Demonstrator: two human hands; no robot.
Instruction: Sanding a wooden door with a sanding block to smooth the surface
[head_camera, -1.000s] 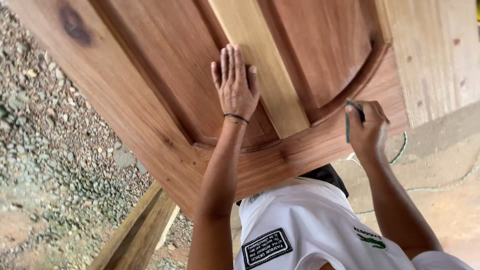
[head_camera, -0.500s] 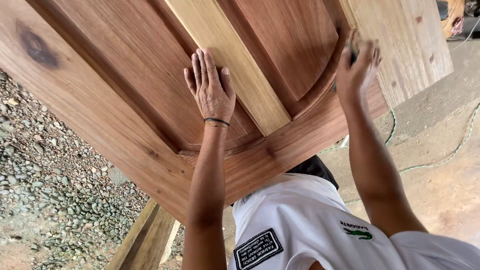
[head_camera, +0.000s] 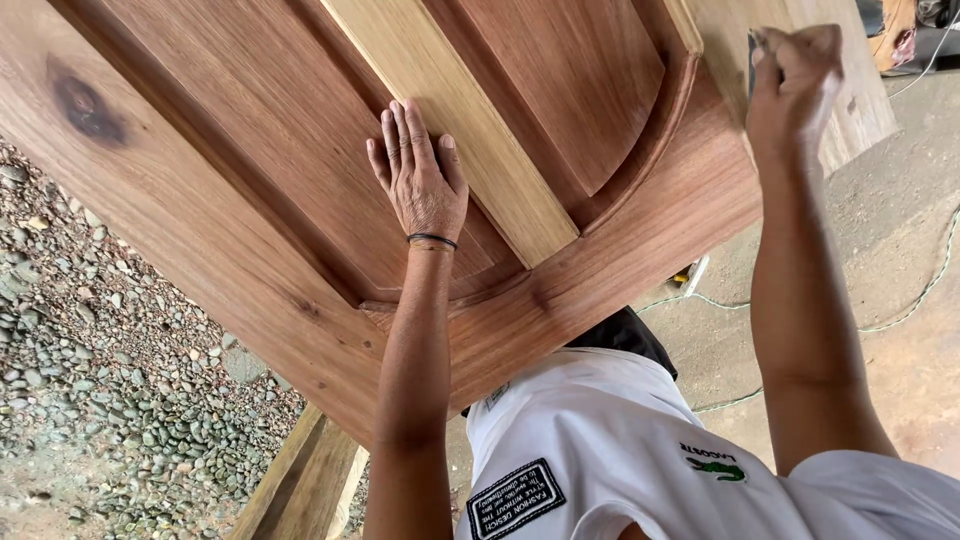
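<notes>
Evidently to steady the slanted wooden door (head_camera: 300, 150), the left hand (head_camera: 420, 180) lay flat and unclenched on its recessed panel, while the right hand (head_camera: 795, 85) gripped a small dark tool (head_camera: 753, 60) against the door's edge.

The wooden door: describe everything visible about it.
The wooden door is reddish-brown with visible grain, a dark knot near its upper left, and recessed panels with curved moulding either side of a paler centre stile. It lies tilted across the view, over gravel and a timber support. The left hand rests flat on a panel; the right hand grips a small dark tool at its far edge.
</notes>
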